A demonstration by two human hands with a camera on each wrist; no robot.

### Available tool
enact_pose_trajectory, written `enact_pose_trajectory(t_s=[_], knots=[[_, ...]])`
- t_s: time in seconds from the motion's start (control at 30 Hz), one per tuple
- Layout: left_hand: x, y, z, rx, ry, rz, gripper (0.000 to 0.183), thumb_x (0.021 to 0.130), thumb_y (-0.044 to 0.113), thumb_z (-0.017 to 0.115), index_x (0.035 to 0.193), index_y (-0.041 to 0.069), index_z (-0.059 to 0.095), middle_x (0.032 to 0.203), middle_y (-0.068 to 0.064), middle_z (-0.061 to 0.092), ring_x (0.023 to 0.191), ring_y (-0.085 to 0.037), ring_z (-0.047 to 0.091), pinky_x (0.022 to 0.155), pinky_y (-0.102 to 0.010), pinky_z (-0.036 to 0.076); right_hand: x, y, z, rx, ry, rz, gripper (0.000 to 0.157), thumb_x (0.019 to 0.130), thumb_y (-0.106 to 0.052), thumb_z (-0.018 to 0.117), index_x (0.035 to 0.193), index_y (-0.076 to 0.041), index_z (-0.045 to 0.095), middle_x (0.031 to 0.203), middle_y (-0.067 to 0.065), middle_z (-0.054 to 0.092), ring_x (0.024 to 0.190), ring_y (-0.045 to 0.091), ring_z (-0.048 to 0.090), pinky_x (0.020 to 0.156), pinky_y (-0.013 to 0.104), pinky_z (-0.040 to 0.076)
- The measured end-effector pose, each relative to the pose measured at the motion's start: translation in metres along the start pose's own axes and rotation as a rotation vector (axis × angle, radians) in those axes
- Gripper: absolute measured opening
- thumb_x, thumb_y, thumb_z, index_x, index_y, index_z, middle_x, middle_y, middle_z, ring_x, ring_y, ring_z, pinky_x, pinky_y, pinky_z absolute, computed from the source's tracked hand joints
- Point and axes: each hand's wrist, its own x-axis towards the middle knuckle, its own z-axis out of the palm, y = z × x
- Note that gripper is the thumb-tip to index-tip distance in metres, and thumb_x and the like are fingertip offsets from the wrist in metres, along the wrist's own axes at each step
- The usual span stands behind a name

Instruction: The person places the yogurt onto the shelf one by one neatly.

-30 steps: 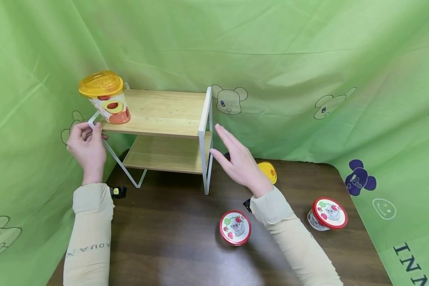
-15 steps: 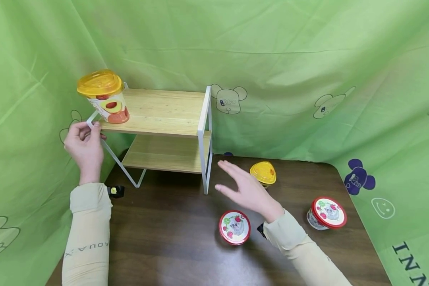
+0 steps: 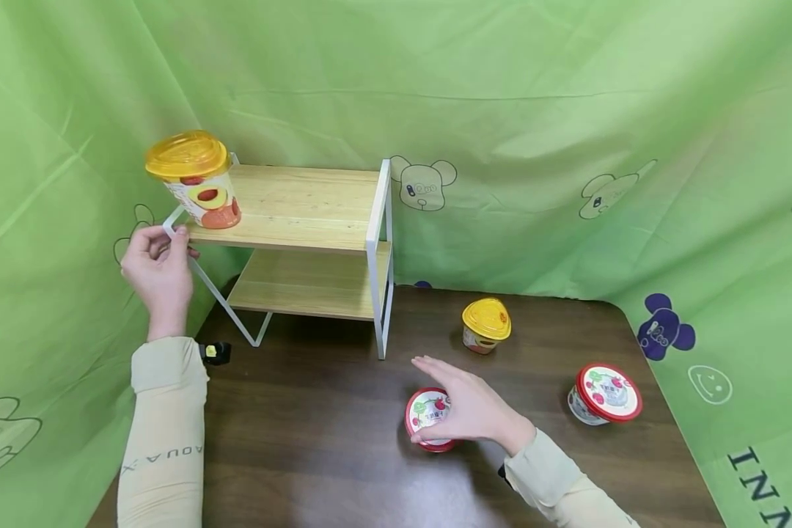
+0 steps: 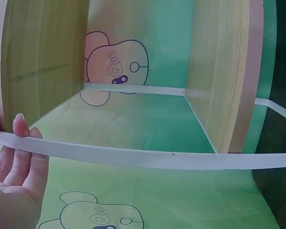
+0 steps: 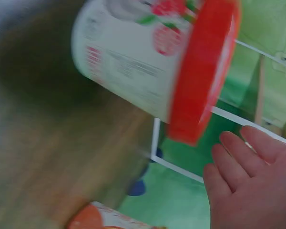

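Observation:
My left hand (image 3: pixel 160 279) grips the front left corner of a two-tier wooden shelf (image 3: pixel 303 205), fingers curled round its white metal frame (image 4: pixel 109 155). Just above that hand, a fruit cup with a yellow lid (image 3: pixel 204 187) stands on the top board. My right hand (image 3: pixel 475 411) hovers with spread thumb and fingers over a cup with a red lid (image 3: pixel 422 412), partly covering it in the head view. In the right wrist view, the red-lidded cup (image 5: pixel 133 67) is near the outstretched fingers (image 5: pixel 240 157), with a gap between them.
A second yellow-lidded cup (image 3: pixel 486 323) stands on the dark wooden table (image 3: pixel 317 411), right of the shelf. Another red-lidded cup (image 3: pixel 603 396) is near the table's right edge. Green printed cloth (image 3: pixel 534 147) hangs behind and at both sides.
My right hand has moved down and slightly right, from beside the shelf to over the red-lidded cup, uncovering the yellow-lidded cup behind. The left hand stays at the shelf corner.

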Motion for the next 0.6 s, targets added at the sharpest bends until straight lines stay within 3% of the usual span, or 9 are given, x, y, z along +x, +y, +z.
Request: enact_pose_trajectory(t_s=[0.17,0.47,0.6], knots=[[0.000,0.001,0.001,-0.007,0.000,-0.015,0.020,0.089,-0.004,0.075,0.103,-0.014,0.064,0.094,-0.013,0.074,0.065,-0.017,0.066,0.060,-0.021,0.060,-0.014,0.007,0.010,0.017,0.014,0.015,0.119,0.057,-0.074,0.088,0.153,-0.019,0.045,0.155,-0.007,0.046,0.139,0.012,0.044,0.106,0.044,0.050],[0.001,0.002,0.000,-0.004,-0.010,-0.015,0.020,0.090,-0.004,0.075,0.103,-0.013,0.064,0.094,-0.013,0.074,0.064,-0.017,0.066,0.060,-0.020,0.060,-0.027,0.016,0.022,0.039,0.022,0.016,0.119,0.053,-0.061,0.096,0.151,-0.018,0.046,0.151,-0.008,0.048,0.129,0.013,0.053,0.101,0.044,0.053],[0.000,0.001,0.000,-0.004,-0.012,-0.006,0.019,0.090,-0.004,0.075,0.102,-0.013,0.064,0.093,-0.013,0.074,0.064,-0.017,0.066,0.059,-0.020,0.059,-0.029,0.019,0.025,0.066,0.031,0.016,0.117,0.053,-0.063,0.095,0.150,-0.019,0.046,0.149,-0.009,0.050,0.123,0.010,0.056,0.099,0.041,0.054]])
